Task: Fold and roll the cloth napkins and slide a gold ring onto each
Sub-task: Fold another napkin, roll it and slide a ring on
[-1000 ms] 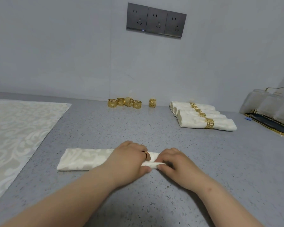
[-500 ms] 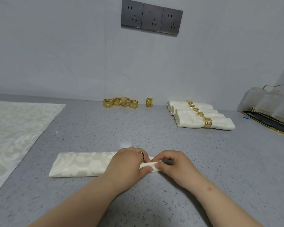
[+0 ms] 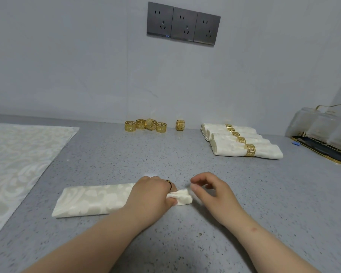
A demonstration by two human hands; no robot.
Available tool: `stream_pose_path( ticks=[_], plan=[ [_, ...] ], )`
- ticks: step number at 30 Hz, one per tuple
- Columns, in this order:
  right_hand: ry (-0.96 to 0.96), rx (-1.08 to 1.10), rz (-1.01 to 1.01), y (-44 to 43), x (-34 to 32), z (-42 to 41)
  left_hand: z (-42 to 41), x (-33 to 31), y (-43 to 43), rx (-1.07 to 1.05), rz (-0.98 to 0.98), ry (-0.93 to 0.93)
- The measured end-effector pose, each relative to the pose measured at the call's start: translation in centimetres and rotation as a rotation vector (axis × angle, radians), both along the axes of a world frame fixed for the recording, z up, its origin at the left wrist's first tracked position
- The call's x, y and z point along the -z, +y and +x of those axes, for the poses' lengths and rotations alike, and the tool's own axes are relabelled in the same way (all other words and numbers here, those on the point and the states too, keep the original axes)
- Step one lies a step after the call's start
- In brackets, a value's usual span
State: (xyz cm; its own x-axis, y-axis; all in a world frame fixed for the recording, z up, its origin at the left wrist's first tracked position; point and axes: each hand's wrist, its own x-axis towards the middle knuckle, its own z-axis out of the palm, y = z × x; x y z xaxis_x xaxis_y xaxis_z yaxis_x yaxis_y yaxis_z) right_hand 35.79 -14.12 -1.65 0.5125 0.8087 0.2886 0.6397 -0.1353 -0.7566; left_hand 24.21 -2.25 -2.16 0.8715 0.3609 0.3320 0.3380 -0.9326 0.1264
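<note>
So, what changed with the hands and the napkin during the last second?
The right hand let go of the napkin and drew back slightly. The left hand still grips its rolled end. The loose gold rings and four finished napkins stayed put.

The folded napkin (image 3: 95, 200) lies nearest, loose rings (image 3: 146, 126) behind it, ringed napkins (image 3: 238, 141) to their right.

Cream damask-patterned cloth napkin (image 3: 95, 200) — soft, faintly sheened, shiny gold fretwork metal rings (image 3: 145, 126), matt speckled grey stone-look worktop (image 3: 185, 164), brushed dark-grey wall sockets (image 3: 183, 23).
</note>
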Motion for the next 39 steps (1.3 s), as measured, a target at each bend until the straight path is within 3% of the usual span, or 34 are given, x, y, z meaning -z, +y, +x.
stream_pose_path(
  ticks=[7,9,13,18,22,26,33,39],
  plan=[
    [-0.274,0.061,-0.307,3.8,-0.8,4.6,0.5,0.0,6.1,-0.071,-0.040,-0.058],
    [-0.313,0.083,-0.355,6.1,-1.4,5.8,0.4,0.5,7.6,-0.102,-0.062,-0.166],
    [-0.396,0.109,-0.405,12.1,-1.6,7.9,0.2,1.1,9.2,-0.171,-0.131,-0.203],
    [-0.496,0.141,-0.416,20.6,-1.1,10.3,0.6,2.3,10.6,-0.176,-0.271,-0.234],
    [-0.535,0.175,-0.427,25.7,-0.5,11.9,0.5,2.1,11.2,-0.204,-0.260,-0.148],
    [-0.568,0.167,-0.432,27.7,-0.6,12.5,0.4,2.1,10.9,-0.204,-0.380,-0.200],
    [-0.659,0.350,-0.363,29.1,0.1,13.0,0.6,2.2,11.1,-0.201,-0.367,-0.204],
    [-0.653,0.329,-0.339,27.0,-0.4,12.9,0.3,2.1,10.7,-0.205,-0.368,-0.221]
  ],
)
